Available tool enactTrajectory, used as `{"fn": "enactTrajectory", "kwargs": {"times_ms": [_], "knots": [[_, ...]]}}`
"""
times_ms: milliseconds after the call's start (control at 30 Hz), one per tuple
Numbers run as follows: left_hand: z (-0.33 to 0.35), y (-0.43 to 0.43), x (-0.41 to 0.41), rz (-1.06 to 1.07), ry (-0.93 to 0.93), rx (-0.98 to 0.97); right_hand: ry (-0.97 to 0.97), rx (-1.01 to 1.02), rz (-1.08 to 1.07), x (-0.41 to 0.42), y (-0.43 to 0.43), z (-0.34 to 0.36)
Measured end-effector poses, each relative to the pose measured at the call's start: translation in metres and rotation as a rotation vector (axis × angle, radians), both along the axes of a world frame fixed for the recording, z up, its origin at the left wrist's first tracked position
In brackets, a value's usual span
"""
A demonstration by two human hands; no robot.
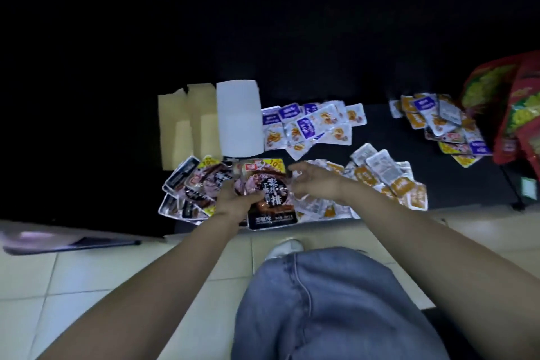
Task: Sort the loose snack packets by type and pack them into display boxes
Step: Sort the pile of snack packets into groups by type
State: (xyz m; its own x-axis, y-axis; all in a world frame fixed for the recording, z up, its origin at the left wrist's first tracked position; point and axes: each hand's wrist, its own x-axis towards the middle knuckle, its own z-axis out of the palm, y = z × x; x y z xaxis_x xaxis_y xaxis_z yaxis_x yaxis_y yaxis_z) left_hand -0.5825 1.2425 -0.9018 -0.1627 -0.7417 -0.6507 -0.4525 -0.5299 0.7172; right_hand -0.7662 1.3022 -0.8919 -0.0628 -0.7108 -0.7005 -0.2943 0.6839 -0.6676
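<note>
Here, at frame centre, the left hand (233, 202) grips a dark snack packet (270, 199) by its left edge. The right hand (317, 184) hovers just beside it, fingers loosely spread, over orange packets (401, 184).

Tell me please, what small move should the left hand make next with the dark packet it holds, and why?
Probably carry the dark packet leftwards and lay it on the pile of dark packets. The left hand holds it by its left edge, that pile seems to show the same print, and the orange packets and purple packets lie in separate heaps.
</note>
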Motion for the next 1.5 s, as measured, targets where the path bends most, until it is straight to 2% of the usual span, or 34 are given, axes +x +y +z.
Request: {"fn": "enactTrajectory", "kwargs": {"times_ms": [133, 267, 367, 467, 567, 633, 700, 767, 800, 867, 933, 1033, 1100, 1300, 1500], "knots": [[-0.01, -0.017, 0.042, 0.319, -0.016, -0.026, -0.025, 0.043, 0.043, 0.026, -0.019, -0.013], [-0.023, -0.028, 0.064, 0.714, 0.039, 0.065, -0.032, 0.021, 0.033, 0.045, -0.039, -0.019], [-0.034, -0.035, 0.065, 0.748, 0.066, 0.112, -0.037, -0.024, 0.107, 0.061, -0.051, -0.025], [-0.039, -0.037, 0.058, 0.532, -0.038, 0.056, -0.007, -0.089, 0.195, 0.078, -0.062, -0.037], [-0.037, -0.036, 0.056, 0.149, -0.465, -0.114, 0.134, -0.111, 0.376, 0.092, -0.069, -0.05], [-0.038, -0.037, 0.06, 0.002, -0.662, -0.27, 0.212, -0.11, 0.477, 0.096, -0.072, -0.056], [-0.045, -0.04, 0.068, -0.264, -0.732, -0.372, 0.234, -0.107, 0.506, 0.097, -0.073, -0.06], [-0.048, -0.046, 0.074, -0.524, -0.765, -0.337, 0.227, -0.115, 0.484, 0.093, -0.071, -0.056], [-0.047, -0.047, 0.074, -0.548, -0.783, -0.331, 0.216, -0.124, 0.453, 0.089, -0.071, -0.053], [-0.043, -0.048, 0.068, -0.491, -0.823, -0.436, 0.198, -0.15, 0.393, 0.075, -0.069, -0.046], [-0.033, -0.048, 0.055, -0.47, -0.78, -0.564, 0.221, -0.165, 0.361, 0.058, -0.067, -0.04], [-0.02, -0.054, 0.025, -0.584, -0.565, -0.767, 0.231, -0.161, 0.266, 0.024, -0.061, -0.033], [-0.012, -0.054, -0.004, -0.695, -0.441, -0.831, 0.219, -0.156, 0.194, -0.003, -0.051, -0.026], [-0.008, -0.051, -0.106, -0.96, -0.239, -0.795, 0.299, -0.101, 0.064, -0.096, 0.001, -0.022], [-0.026, -0.019, -0.204, -1.363, -0.301, -0.536, 0.486, -0.004, -0.075, -0.183, 0.078, -0.044]]}}
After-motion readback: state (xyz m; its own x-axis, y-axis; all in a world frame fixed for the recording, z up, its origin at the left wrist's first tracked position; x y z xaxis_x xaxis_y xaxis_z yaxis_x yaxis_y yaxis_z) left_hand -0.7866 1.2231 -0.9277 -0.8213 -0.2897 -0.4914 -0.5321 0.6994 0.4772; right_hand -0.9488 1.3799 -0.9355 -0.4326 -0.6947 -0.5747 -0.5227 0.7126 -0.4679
